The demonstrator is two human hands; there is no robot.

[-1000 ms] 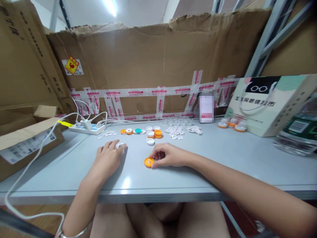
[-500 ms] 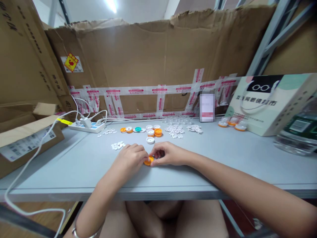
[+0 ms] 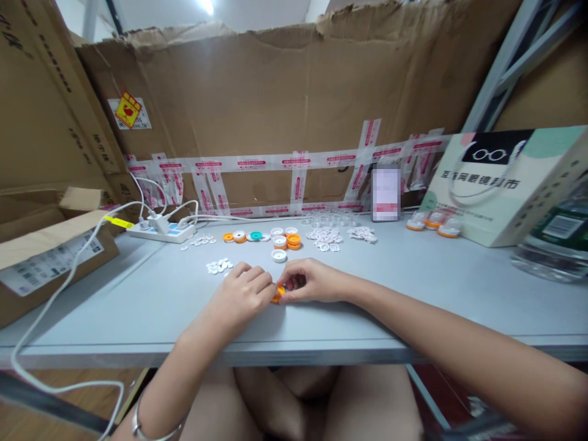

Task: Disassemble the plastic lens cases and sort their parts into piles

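Note:
A round orange cap point(image 3: 279, 295) lies on the grey table between my hands. My right hand point(image 3: 315, 282) pinches its right side with thumb and fingers. From the left, my left hand point(image 3: 248, 293) reaches over the cap, its fingers curled and pressed down on it. Those fingers hide most of the cap's left part and its inside, so I cannot tell whether a small piece lies under them. Just behind my left hand is a pile of small white discs point(image 3: 219, 266). A single white cap point(image 3: 278, 256) sits beyond my fingertips.
Farther back are stacked orange caps point(image 3: 293, 241), a green cap point(image 3: 256, 236), and white plastic pieces point(image 3: 324, 237). A power strip point(image 3: 160, 231) and an open carton point(image 3: 50, 257) stand left. At right are a phone point(image 3: 386, 193), a paper bag point(image 3: 482, 190) and a bottle point(image 3: 551, 239).
My left hand has moved slightly right, farther over the orange cap, and now covers more of it. My right hand keeps its hold. The camera view has shifted a little.

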